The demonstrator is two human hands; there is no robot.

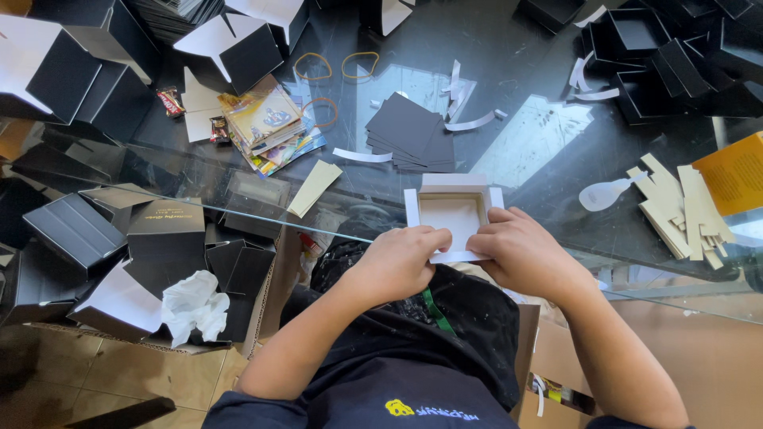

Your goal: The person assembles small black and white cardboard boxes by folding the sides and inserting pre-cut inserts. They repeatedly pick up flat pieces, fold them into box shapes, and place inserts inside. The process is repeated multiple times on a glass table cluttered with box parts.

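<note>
Both hands, left hand (401, 262) and right hand (520, 253), are gripping the near side of a shallow white box tray (451, 216) at the near edge of the glass bench (540, 151). Just beyond, a stack of black cards (409, 131) is lying mid-bench, with rubber bands (338, 67) and black boxes (660, 56) sitting towards the far edge.

On the glass counter (540, 143) lie a stack of black card squares (409, 131), three rubber bands (314, 67), colourful booklets (266, 123) and tan card strips (679, 210) (fanned loosely). Crumpled white tissue (193, 306) sits among black boxes (159, 238).
</note>
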